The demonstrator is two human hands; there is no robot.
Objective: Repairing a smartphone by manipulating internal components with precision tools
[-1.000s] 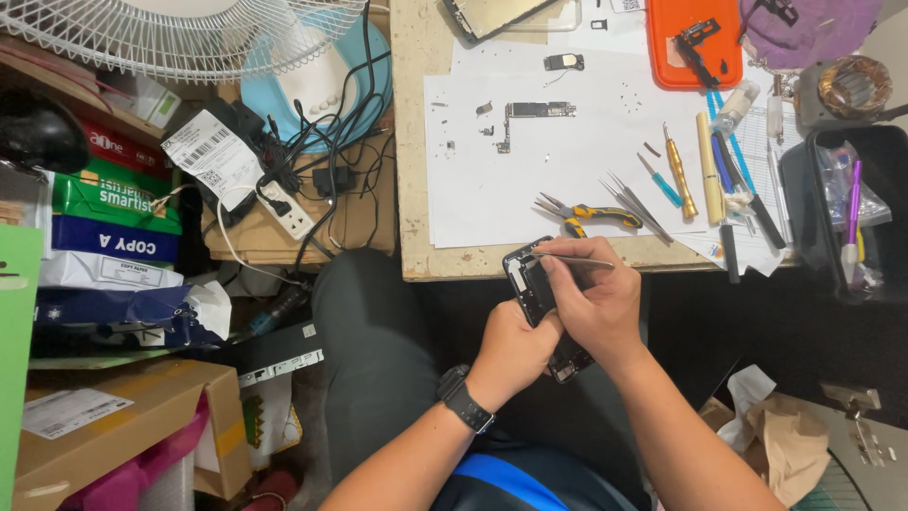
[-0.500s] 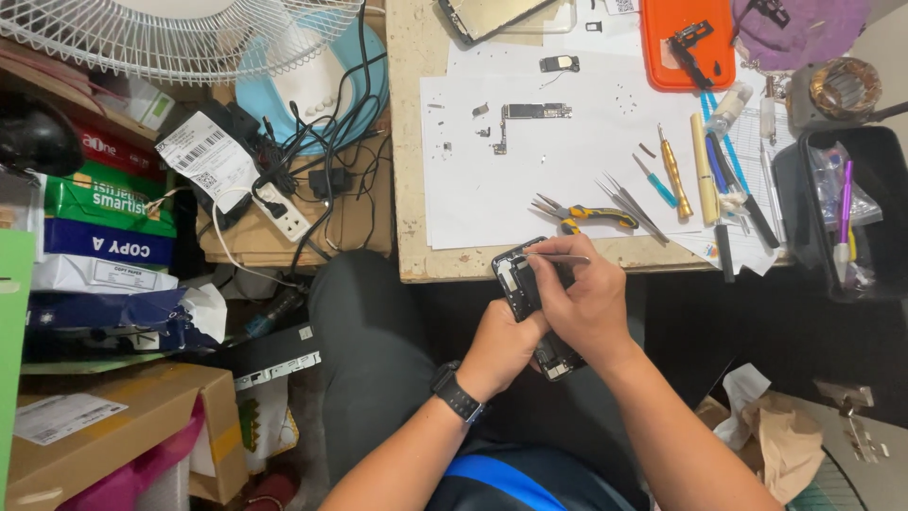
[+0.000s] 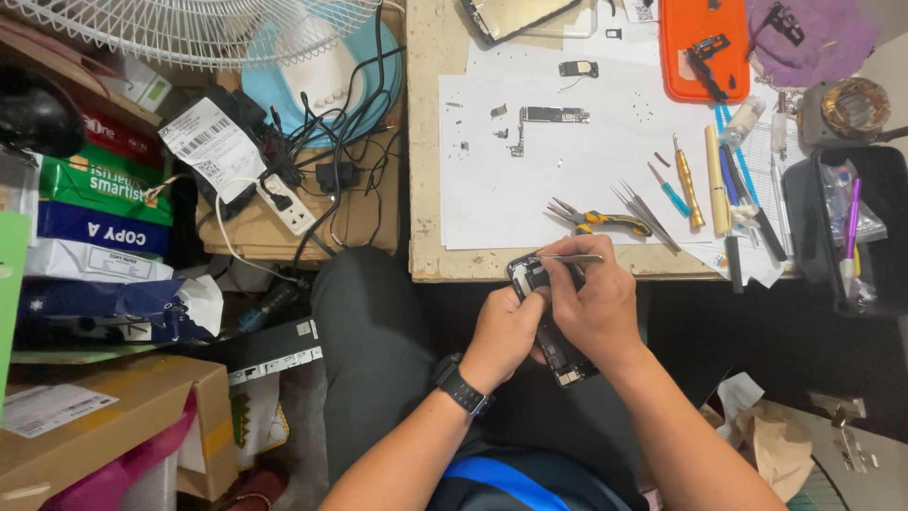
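While fingers (image 3: 558, 279) pinch tweezers (image 3: 570, 257) (closed), phone (image 3: 553, 331) gripped

A cramped repair corner seen from above, evenly and brightly lit.

A worn wooden table (image 3: 426, 151) fills the upper middle, most of its top covered by a white paper sheet (image 3: 530, 189). Left of it a white wire-guard fan (image 3: 189, 24) stands above a tangle of black cables and a white power strip (image 3: 284, 203) on brown cardboard. Stacked copy-paper reams (image 3: 95, 213) and a cardboard box (image 3: 104, 426) crowd the left edge. The floor below is dark.
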